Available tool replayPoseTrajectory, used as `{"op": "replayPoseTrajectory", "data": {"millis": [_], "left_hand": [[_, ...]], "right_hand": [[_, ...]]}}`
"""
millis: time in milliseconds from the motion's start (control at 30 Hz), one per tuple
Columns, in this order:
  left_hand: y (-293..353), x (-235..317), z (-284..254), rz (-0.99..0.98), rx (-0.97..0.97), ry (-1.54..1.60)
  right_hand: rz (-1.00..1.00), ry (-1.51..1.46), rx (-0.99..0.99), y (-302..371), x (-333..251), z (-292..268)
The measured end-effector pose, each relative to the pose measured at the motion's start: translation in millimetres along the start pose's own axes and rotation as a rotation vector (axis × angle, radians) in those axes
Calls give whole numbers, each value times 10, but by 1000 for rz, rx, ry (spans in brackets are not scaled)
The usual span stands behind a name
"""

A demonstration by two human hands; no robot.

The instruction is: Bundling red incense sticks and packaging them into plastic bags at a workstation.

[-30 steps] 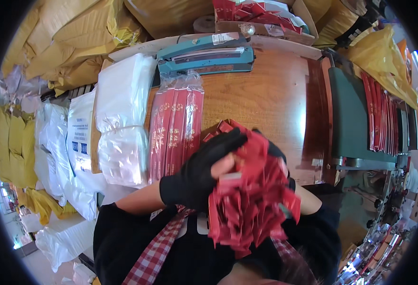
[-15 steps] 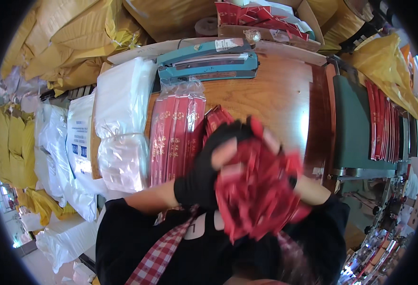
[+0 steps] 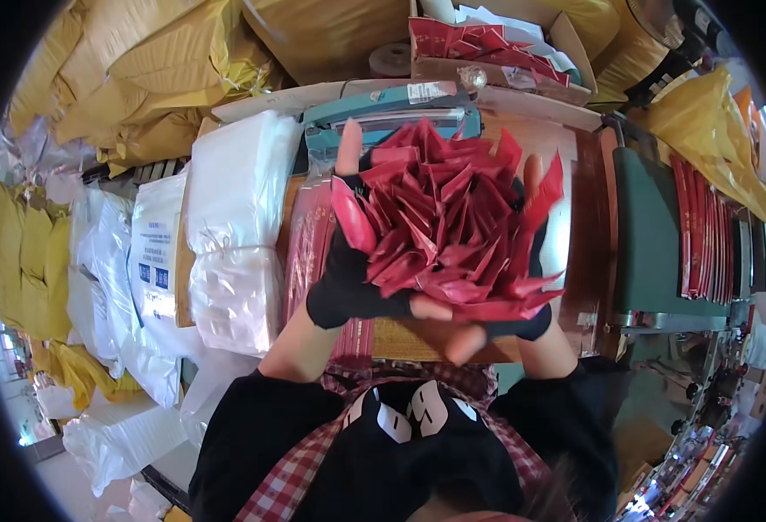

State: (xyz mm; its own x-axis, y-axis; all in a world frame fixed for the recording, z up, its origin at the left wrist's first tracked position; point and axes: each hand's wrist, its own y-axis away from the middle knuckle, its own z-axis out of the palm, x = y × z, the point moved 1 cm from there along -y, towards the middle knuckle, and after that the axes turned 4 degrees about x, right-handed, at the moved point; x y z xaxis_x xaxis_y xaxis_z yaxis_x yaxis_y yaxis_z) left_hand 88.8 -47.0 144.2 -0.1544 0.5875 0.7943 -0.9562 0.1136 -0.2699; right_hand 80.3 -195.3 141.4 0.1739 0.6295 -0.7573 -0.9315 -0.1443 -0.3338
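Both my hands wear black fingerless gloves and hold up a big loose heap of small red sachets (image 3: 448, 222) above the wooden table (image 3: 565, 226). My left hand (image 3: 348, 261) cups the heap from the left, fingers pointing away from me. My right hand (image 3: 522, 304) supports it from the right and below, mostly hidden by the sachets. A row of red packets in clear film (image 3: 313, 252) lies on the table under my left hand.
A teal heat sealer (image 3: 383, 109) stands at the table's far edge. Stacks of white plastic bags (image 3: 235, 226) lie on the left. A cardboard box of red sachets (image 3: 487, 48) sits behind. A green conveyor (image 3: 652, 235) with red packets (image 3: 705, 230) runs on the right. Yellow sacks (image 3: 139, 78) surround.
My hands have lifted the heap of red sachets up and away from my body, and spread under it; before, they clutched it close to my chest.
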Motion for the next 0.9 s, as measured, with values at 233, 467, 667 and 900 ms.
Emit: {"op": "replayPoseTrajectory", "data": {"millis": [233,467,667,900], "left_hand": [[81,-30,90,-779,349,894],[-110,-523,-419,-14,163,-404],[-723,-818,-798,-204,390,55],[-537,-1062,-977,-391,283,-15]], "right_hand": [[1,203,-200,162,139,-312],[81,371,226,-299,714,-688],[99,530,194,-957,737,-476],[73,584,314,-830,1033,-803]]}}
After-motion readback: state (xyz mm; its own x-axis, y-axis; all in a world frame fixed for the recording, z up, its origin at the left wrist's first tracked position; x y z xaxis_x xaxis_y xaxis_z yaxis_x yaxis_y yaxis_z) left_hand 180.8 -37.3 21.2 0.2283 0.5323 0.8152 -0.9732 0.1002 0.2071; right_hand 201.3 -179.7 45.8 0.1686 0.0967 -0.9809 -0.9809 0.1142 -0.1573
